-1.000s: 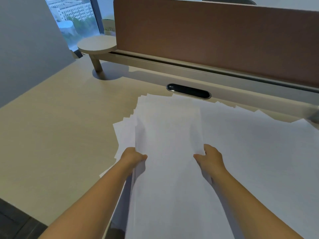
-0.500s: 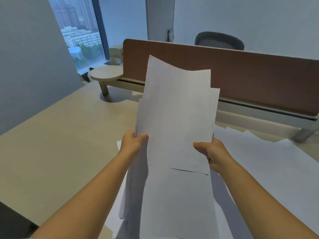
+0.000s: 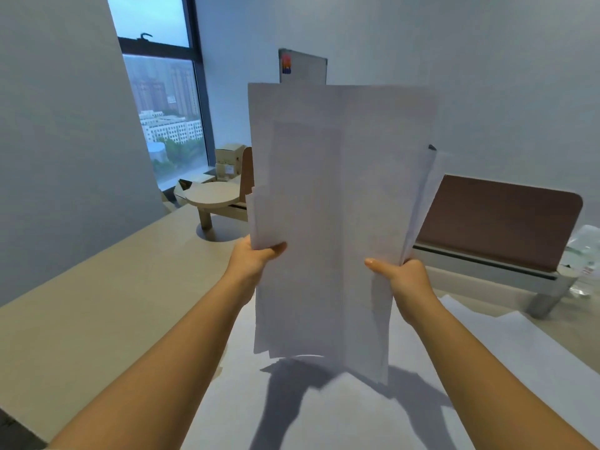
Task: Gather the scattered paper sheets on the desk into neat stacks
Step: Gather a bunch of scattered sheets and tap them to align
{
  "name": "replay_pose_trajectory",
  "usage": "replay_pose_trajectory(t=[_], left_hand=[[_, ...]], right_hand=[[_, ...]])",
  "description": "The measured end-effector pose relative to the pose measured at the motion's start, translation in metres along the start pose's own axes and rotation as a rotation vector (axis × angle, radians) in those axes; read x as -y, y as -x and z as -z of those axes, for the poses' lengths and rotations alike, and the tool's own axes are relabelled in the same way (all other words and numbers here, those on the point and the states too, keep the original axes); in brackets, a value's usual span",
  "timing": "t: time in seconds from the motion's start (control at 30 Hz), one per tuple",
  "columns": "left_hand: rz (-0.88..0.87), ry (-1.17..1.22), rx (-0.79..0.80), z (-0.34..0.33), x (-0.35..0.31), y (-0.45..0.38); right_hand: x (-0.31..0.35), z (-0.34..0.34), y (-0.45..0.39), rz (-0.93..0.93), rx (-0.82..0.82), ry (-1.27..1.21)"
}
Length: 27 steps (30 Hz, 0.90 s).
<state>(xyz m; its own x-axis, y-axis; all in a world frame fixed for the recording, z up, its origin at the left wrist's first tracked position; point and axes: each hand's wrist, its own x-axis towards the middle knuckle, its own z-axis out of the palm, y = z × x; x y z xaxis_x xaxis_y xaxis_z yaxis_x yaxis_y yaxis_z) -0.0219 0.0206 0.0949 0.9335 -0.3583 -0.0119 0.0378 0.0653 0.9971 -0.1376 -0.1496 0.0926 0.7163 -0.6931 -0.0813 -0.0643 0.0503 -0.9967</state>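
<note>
Head view: bundle of paper sheets [image 3: 328, 222] upright at frame centre, lifted clear of the desk [image 3: 97, 319]. Left hand [image 3: 251, 259] clamped on the bundle's left edge, thumb in front; right hand [image 3: 401, 279] clamped on the right edge, thumb across the front. More loose sheets [image 3: 487, 368] flat on the desk, lower right. Brown divider panel [image 3: 500, 222] at right, window [image 3: 162, 108] upper left.

cool, dim daylight is coming in from the window [image 3: 165, 125] at upper left, giving the room a bluish cast. the held paper sheets [image 3: 337, 222] are casting a soft dark shadow onto the sheets on the desk [image 3: 324, 407]. wide-angle distortion is bending the edges. the plastic bottle [image 3: 584, 258] at far right is looking blurred.
</note>
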Motion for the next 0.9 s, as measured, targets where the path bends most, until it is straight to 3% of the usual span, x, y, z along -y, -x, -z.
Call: replay_pose_trajectory(t=[0.37, 0.53, 0.9], left_hand=[[0.099, -0.108, 0.103, 0.013, 0.051, -0.006], [0.111, -0.042, 0.175, 0.008, 0.058, -0.011], [0.047, -0.020, 0.141, -0.001, 0.047, -0.021]], right_hand=[[-0.037, 0.017, -0.002, -0.079, 0.089, 0.038], [-0.040, 0.013, -0.010, -0.085, 0.106, 0.037], [-0.029, 0.011, -0.019, -0.030, 0.079, 0.013]])
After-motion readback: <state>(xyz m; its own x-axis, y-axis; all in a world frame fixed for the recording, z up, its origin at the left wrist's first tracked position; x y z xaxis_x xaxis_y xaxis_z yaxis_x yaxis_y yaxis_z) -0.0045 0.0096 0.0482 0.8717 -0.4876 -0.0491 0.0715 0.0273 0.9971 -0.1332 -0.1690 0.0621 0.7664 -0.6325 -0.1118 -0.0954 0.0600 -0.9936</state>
